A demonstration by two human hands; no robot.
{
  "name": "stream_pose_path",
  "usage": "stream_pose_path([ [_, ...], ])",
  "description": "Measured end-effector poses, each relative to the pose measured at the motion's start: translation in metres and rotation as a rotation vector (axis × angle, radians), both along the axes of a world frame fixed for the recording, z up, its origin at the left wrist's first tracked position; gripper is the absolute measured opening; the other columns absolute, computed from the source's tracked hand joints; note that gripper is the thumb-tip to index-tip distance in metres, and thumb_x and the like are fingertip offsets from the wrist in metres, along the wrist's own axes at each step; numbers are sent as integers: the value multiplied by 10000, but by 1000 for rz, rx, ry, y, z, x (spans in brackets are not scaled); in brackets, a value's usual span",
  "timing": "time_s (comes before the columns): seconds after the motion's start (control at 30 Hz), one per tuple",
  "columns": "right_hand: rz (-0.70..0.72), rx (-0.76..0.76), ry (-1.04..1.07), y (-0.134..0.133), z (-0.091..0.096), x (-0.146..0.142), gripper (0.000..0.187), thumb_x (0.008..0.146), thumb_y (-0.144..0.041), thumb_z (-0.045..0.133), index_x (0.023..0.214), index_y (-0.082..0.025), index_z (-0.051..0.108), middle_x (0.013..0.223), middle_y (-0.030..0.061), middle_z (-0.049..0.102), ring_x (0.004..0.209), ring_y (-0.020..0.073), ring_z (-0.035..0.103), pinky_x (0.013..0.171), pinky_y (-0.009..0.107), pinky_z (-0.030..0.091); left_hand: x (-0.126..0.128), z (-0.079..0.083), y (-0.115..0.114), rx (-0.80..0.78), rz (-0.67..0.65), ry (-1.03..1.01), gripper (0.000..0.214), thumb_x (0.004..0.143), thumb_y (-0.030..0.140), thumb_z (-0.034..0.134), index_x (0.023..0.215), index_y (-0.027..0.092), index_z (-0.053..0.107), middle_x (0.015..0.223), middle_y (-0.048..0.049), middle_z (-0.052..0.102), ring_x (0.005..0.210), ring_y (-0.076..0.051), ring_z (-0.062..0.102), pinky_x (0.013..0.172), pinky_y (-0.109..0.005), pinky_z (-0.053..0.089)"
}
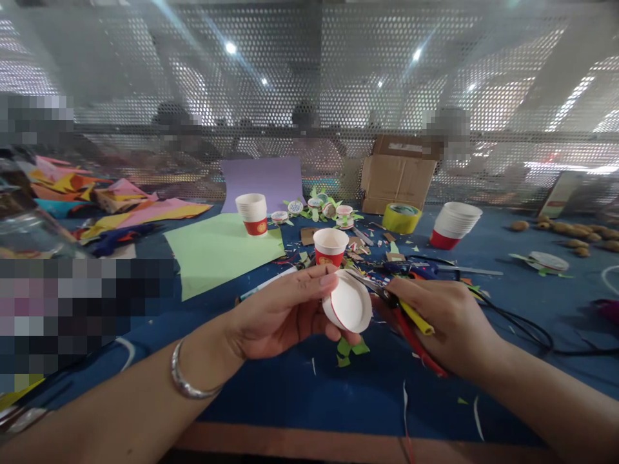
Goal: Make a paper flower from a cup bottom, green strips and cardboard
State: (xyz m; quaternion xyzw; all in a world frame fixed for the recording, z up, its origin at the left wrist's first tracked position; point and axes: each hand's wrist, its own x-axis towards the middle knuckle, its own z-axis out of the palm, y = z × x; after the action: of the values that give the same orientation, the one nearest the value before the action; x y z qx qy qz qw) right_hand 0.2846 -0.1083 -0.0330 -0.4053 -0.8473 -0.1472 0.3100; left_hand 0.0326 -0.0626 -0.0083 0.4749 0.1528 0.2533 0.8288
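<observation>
My left hand (290, 309) grips the cut-down bottom of a paper cup (349, 303), its white inside facing me and a thin red line along its rim. In my right hand (442, 316) is a pair of scissors (420, 351) with red and yellow handles. The blades meet the upper edge of the cup piece; how far they are apart is hard to make out. Just behind stands a red and white paper cup (331, 245). Small green paper scraps (352, 348) lie below the cup piece.
Cup stacks stand at left (252, 212) and right (454, 225). Light green paper (222, 248) lies left, with coloured sheets (145, 212) beyond. Small paper turtles (319, 205), yellow tape (401, 219) and a cardboard box (399, 177) sit behind. Black cord (527, 328) lies right, walnuts (575, 231) far right.
</observation>
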Motion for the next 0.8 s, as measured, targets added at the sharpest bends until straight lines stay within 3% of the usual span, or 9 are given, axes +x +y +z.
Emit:
stream_pose_path([
  [0.17,2,-41,-8,-2,1,-2,115,860,-123,484,884,-211,554,620,-23,576,514,136,451,517,270,284,0,-2,-1,0,-28,16,301,924,377,654,1035,97,666,933,-129,725,727,-155,742,630,-153,565],
  [0.33,-7,-9,-25,-4,1,-1,149,838,-109,480,906,-205,573,605,-18,571,514,142,466,527,280,280,-1,-2,0,9,-29,50,372,911,403,672,1136,107,656,883,-107,719,730,-161,740,623,-159,562],
  [0.8,0,-20,-35,-3,2,-4,112,873,-125,477,851,-215,540,572,-34,529,488,131,425,515,274,262,-3,-2,3,20,-47,89,434,900,452,675,1113,74,695,992,-170,738,706,-163,745,582,-148,565],
])
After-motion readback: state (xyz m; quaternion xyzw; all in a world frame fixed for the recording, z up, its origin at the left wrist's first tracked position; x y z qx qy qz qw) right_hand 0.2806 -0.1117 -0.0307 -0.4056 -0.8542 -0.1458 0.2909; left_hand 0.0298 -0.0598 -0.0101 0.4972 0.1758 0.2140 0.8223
